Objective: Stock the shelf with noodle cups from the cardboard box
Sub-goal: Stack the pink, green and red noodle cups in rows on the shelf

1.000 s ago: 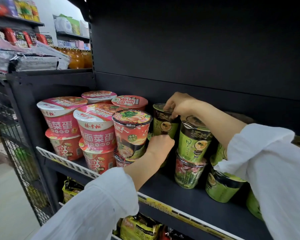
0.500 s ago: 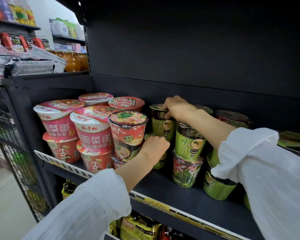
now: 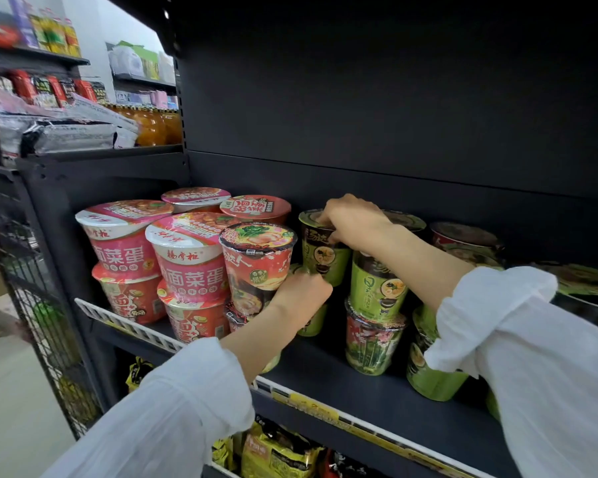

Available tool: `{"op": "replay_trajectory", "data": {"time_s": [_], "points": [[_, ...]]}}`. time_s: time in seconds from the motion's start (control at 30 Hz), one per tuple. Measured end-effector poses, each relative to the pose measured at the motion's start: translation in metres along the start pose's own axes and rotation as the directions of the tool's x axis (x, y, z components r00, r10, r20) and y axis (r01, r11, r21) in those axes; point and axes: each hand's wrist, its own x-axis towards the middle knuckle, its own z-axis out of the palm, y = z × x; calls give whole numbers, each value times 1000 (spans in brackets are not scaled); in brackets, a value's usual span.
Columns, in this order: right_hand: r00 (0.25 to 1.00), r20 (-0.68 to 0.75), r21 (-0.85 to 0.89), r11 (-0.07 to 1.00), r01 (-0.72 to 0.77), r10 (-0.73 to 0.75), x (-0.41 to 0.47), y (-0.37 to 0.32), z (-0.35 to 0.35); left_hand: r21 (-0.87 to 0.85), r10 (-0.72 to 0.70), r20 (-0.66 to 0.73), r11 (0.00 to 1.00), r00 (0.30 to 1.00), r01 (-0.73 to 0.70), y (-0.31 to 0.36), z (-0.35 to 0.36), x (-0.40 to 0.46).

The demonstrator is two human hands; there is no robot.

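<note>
On the dark shelf (image 3: pixel 377 391) stand stacked noodle cups, pink and red ones at the left, green ones to the right. My right hand (image 3: pixel 351 220) rests on the rim of the upper green noodle cup (image 3: pixel 323 257) at the back, fingers curled over its lid. Below it, my left hand (image 3: pixel 301 293) grips the lower green cup (image 3: pixel 313 322) that this one stands on. Beside my left hand is a red noodle cup (image 3: pixel 258 257). A further green stack (image 3: pixel 375 291) is right of my hands. No cardboard box is visible.
Pink cups (image 3: pixel 187 257) fill the shelf's left end behind a white wire rail (image 3: pixel 128 326). Yellow packets (image 3: pixel 277 453) lie on the shelf below. A wire mesh panel (image 3: pixel 38 305) and neighbouring shelves with bottles (image 3: pixel 152 125) stand at the left.
Both hands have stayed on the green stack, with my right hand shifting slightly along the top cup's rim. The view has drifted a little, so the cups appear further left.
</note>
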Motion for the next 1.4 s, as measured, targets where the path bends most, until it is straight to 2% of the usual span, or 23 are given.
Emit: {"op": "replay_trajectory", "data": {"time_s": [0.1,0.3,0.37,0.43,0.47,0.6,0.67,0.8,0.87,1.0,1.07,1.17,1.23,1.33,1.4], "points": [[998,-55,-27,999,30,-31,1,-1,4,-64,-8,26,998,1000,10,5,4,-4],[993,-103,-52,998,45,-51,2,-4,10,-49,-98,-158,995,983,91,16,35,-3],[993,-114,-50,998,36,-41,2,-3,11,-6,-135,-120,991,984,136,18,28,-8],[993,-115,-58,998,33,-39,2,-3,13,35,-148,48,989,988,146,19,15,-15],[993,-113,-53,998,37,-43,2,-4,14,-22,-133,117,990,984,137,20,16,-15],[994,-84,16,998,68,-67,1,-4,6,-79,-197,43,977,980,200,20,21,-7],[996,-51,24,997,72,-71,2,-3,5,-120,-179,9,977,984,179,19,19,-10],[999,-7,-57,997,53,-54,4,-4,10,-48,-168,-161,986,973,162,11,30,0],[998,-23,-66,996,54,-55,6,-6,11,9,-138,-212,990,967,144,9,23,-2],[994,-77,-70,995,78,-83,9,-10,14,0,-70,-247,997,967,72,8,31,1],[993,-74,-41,995,86,-89,10,-12,15,75,-61,-134,995,989,72,7,13,-5],[995,-52,54,995,83,-80,11,-11,16,109,24,-2,994,1000,-24,7,19,-6],[997,-24,111,991,74,-71,13,-7,15,162,0,-55,987,998,9,4,19,-12],[998,-1,146,987,66,-66,13,-3,16,60,-22,-113,998,993,29,5,29,-13],[997,-13,152,986,71,-70,12,-3,17,107,-30,-140,993,990,45,6,33,-16]]}}
